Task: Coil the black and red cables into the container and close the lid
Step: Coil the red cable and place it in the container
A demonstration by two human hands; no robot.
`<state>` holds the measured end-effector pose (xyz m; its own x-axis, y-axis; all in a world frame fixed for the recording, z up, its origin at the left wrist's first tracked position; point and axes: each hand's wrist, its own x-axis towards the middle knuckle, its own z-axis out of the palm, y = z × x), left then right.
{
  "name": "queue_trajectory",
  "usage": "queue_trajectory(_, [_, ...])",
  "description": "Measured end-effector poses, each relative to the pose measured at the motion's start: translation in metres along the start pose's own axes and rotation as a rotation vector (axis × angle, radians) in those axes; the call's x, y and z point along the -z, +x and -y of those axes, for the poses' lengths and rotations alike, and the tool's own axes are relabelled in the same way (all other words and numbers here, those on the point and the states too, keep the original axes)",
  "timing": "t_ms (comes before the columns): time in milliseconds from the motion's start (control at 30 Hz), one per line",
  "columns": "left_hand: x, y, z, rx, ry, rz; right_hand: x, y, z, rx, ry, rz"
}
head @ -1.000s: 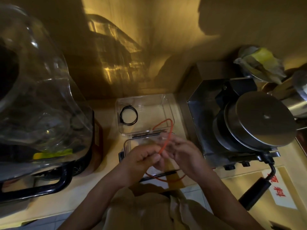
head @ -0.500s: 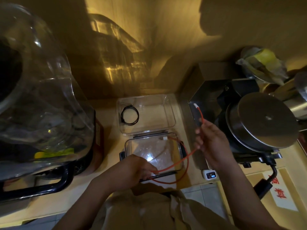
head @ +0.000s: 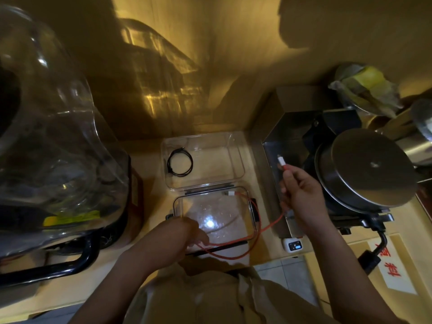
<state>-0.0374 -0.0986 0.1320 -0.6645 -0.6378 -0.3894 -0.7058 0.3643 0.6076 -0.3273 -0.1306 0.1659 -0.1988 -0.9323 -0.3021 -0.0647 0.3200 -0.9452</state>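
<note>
Head view. I see the right hand (head: 301, 195) raised at 3 o'clock of the container (head: 236, 141), grip pinched on the red cable (head: 268, 226) just below its white plug. Left hand (head: 184, 235) sits low at the lid (head: 240, 206), its near edge, fingers closed on the same cable. Count: two cables. The black cable (head: 180, 162) lies coiled inside the container, at 9 o'clock. Lid open, flat on the table (head: 149, 164).

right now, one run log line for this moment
black cable: coiled in container | red cable: uncoiled, both hands hold it | left hand | right hand | lid: open
</note>
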Motion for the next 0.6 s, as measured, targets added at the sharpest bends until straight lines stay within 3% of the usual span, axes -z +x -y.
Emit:
queue_trajectory(300, [0.024,0.012,-0.009,-0.164,-0.165,-0.423,-0.013,-0.009,0.004,0.154,-0.548,0.360])
queue_trajectory(433, [0.026,0.024,-0.015,-0.100,-0.274,-0.460,-0.023,-0.014,0.005,0.099,-0.539,0.573])
queue_trajectory(600, [0.023,0.033,-0.017,-0.119,-0.315,-0.566,-0.030,-0.023,0.010,0.013,-0.396,0.640])
